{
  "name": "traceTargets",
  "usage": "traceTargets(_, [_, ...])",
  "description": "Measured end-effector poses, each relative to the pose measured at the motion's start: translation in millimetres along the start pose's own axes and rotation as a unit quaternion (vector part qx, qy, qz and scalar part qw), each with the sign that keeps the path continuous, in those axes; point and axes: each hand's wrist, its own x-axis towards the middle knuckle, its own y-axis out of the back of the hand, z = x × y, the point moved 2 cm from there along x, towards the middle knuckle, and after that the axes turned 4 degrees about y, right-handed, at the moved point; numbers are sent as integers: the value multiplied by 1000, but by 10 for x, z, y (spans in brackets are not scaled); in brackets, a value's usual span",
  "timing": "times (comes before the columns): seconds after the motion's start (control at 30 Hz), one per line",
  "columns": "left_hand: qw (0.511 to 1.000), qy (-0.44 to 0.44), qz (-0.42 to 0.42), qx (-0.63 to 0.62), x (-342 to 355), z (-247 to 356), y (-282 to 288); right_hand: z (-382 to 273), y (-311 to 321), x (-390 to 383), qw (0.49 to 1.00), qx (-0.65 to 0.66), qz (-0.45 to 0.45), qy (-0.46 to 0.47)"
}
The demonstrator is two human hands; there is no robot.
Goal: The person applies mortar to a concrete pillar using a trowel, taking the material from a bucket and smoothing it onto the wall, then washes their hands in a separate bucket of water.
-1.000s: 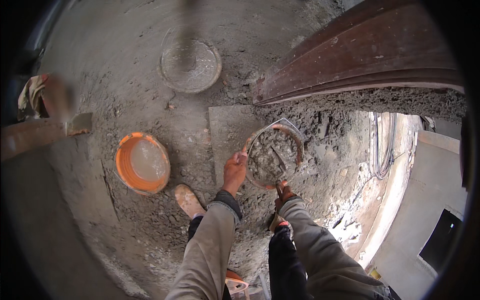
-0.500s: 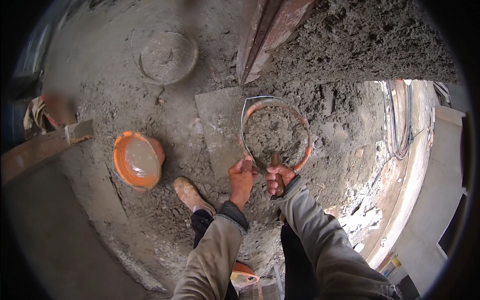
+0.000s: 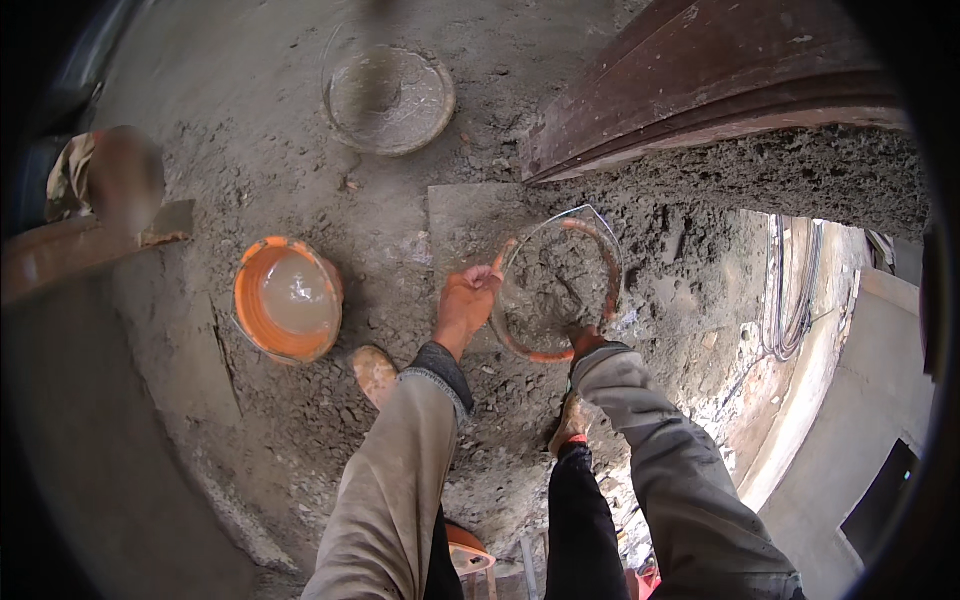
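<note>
An orange-rimmed bucket [image 3: 540, 353] holding wet grey mortar [image 3: 545, 290] stands in front of me, its thin wire handle [image 3: 585, 208] raised over the far side. My left hand [image 3: 467, 305] is closed at the bucket's left rim, where one end of the handle meets it. At the near right rim, my right hand [image 3: 586, 341] reaches down into the bucket, its fingers mostly hidden by the wrist and sleeve. The trowel it grips is barely visible, a dark shape sunk in the mortar.
Left of my foot [image 3: 374, 374] stands an orange bucket [image 3: 258, 310] of cloudy water. Farther off is a mortar-filled tub [image 3: 440, 115]. A dark red wooden frame [image 3: 700, 85] juts in at the upper right. Cables [image 3: 790, 300] hang at the right. Rough mortar covers the floor.
My right hand has tipped the trowel down into the mortar. My left hand has moved left and up along the rim. The wire handle has swung rightward, and the whole view has shifted.
</note>
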Motion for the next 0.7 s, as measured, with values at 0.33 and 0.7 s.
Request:
traceTargets(0.33, [917, 0, 344, -201, -626, -648, 2222, -130, -549, 248, 998, 39, 49, -5])
traceTargets(0.7, [891, 169, 257, -334, 388, -1209, 3373, 40, -773, 94, 830, 470, 299, -21])
